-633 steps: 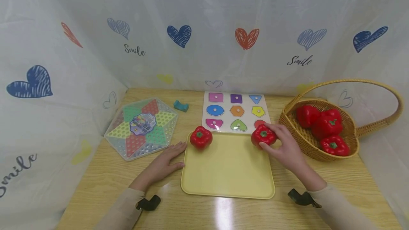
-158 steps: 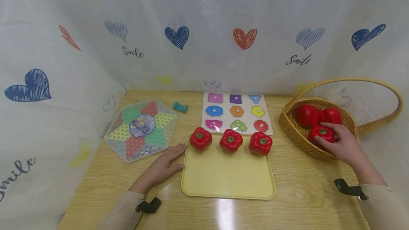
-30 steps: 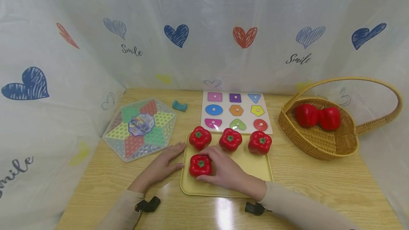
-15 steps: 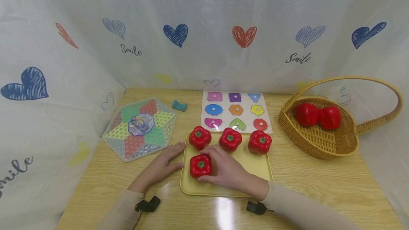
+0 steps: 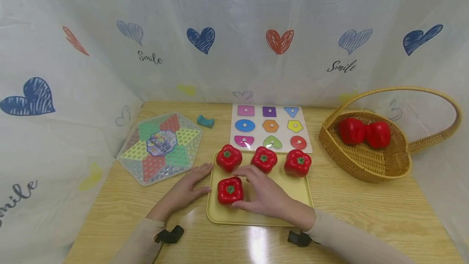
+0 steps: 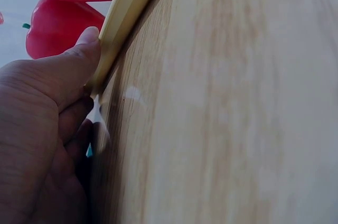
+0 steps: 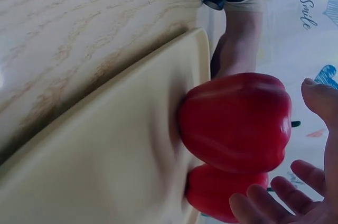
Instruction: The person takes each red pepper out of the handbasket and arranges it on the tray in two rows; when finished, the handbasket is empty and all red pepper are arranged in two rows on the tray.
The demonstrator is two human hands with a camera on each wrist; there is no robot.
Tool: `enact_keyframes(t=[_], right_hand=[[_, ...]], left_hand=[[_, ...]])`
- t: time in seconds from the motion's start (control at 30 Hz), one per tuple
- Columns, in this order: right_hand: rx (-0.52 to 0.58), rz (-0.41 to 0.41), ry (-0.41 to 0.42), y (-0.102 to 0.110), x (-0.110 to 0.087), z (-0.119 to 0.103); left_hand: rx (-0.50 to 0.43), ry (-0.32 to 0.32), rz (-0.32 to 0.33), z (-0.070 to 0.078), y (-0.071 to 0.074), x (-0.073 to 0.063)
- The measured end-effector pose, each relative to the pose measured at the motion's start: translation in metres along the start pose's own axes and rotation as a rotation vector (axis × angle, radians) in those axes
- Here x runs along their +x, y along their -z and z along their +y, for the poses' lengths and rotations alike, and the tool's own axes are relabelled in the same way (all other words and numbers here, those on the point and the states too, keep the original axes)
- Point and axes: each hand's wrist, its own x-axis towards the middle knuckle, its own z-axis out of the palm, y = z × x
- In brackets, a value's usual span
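In the head view, a red bell pepper (image 5: pixel 230 190) stands upright at the left of the yellow tray (image 5: pixel 271 215). My right hand (image 5: pixel 265 194) is just right of it, thumb and fingers spread; the right wrist view shows a gap between that pepper (image 7: pixel 237 123) and the fingers. Along the tray's back edge stand three more red bell peppers: left (image 5: pixel 229 158), middle (image 5: pixel 264 159) and right (image 5: pixel 297 163). My left hand (image 5: pixel 183 190) lies flat on the table, fingertips at the tray's left rim. Up close in the left wrist view, its thumb touches the rim (image 6: pixel 119 23).
A wicker basket (image 5: pixel 366 162) with a tall handle stands at the right, two red peppers (image 5: pixel 364 133) inside. Behind the tray lies a shape puzzle board (image 5: pixel 258 126). A Chinese checkers board (image 5: pixel 161 148) lies at the left, near a small teal block (image 5: pixel 205 121).
A third, then a fourth pepper have gone from the basket to the tray. In the last half second my right hand has let go of the front pepper and drawn slightly right.
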Motion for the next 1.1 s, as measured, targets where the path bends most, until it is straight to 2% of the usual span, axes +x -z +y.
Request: enact_keyframes(t=[0.27,0.63,0.97,1.1], right_hand=[[0.078,0.052,0.000,0.017,-0.008,0.003],[0.060,0.133,-0.007,0.044,-0.020,0.010],[0.007,0.220,-0.021,0.071,-0.034,0.019],[-0.071,0.265,-0.045,0.084,-0.039,0.023]], left_hand=[[0.005,0.002,0.001,-0.001,-0.001,0.000],[0.011,0.011,-0.004,-0.002,0.000,0.000],[0.011,0.014,-0.006,-0.002,-0.001,0.000],[0.007,0.010,-0.005,-0.003,-0.001,0.000]])
